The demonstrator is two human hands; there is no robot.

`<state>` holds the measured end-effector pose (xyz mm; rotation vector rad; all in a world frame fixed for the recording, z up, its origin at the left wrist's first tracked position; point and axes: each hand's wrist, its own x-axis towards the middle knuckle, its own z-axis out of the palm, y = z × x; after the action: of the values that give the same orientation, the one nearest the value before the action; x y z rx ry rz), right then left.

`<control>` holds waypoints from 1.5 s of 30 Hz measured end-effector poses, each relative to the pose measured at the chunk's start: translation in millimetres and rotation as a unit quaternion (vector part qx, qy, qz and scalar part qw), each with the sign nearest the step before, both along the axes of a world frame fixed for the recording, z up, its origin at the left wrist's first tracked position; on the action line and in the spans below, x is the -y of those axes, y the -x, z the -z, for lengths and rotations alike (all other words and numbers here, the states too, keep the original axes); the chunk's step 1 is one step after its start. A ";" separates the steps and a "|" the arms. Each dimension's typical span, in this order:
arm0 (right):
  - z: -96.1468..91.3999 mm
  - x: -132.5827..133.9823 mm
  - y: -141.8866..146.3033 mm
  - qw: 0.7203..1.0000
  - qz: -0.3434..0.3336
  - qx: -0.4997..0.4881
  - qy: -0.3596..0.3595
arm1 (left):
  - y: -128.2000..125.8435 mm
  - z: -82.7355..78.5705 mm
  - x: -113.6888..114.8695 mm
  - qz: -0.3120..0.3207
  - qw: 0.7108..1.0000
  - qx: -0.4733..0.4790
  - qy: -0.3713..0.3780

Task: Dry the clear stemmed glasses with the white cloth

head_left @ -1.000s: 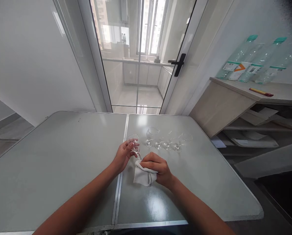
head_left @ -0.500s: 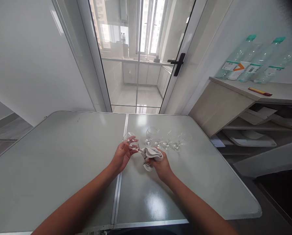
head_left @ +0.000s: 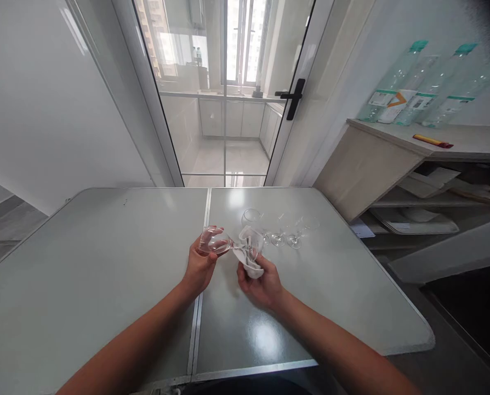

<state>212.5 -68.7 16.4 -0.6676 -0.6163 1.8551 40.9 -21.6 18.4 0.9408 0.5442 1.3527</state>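
A clear wine glass [head_left: 219, 242] lies on its side in the air above the table, its bowl to the left and its foot to the right. My left hand [head_left: 203, 263] is closed round the bowl, with fingers behind it and the thumb in front. In my right hand [head_left: 263, 280] a pale grey cloth [head_left: 251, 266] is gripped, folded against the stem and foot of the glass. Just beyond the cloth several more stemmed glasses [head_left: 293, 240] stand in a row on the table; the cloth partly hides the left ones.
The pale table [head_left: 117, 285] has a metal seam down its middle. To the right a wooden shelf unit [head_left: 364, 159] bears several plastic bottles [head_left: 411, 104] and a yellow-red packet [head_left: 432, 141]. Past the table's far edge is a glass door [head_left: 199, 148] with a black handle [head_left: 295, 99].
My right hand has turned, palm more upward, and the cloth has shifted over the foot of the glass. My left hand has rolled the bowl, now showing more fully. The view has shifted slightly.
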 end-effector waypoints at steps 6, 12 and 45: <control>-17.6 1.5 1.0 0.997 0.057 -0.004 -0.051 | 10.5 -5.6 -6.0 -0.038 0.997 -0.052 -0.052; -13.8 -2.1 -5.3 0.991 0.090 0.039 -0.086 | 22.0 -15.4 -5.1 -0.007 0.965 -0.157 -0.210; -5.1 0.6 -17.7 0.718 0.114 0.572 -0.379 | 7.4 -1.6 0.9 -0.034 0.909 -0.306 -0.282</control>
<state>230.2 -69.2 21.5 -1.1949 -1.8549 0.6030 33.4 -22.4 20.1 1.8712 0.6675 1.2862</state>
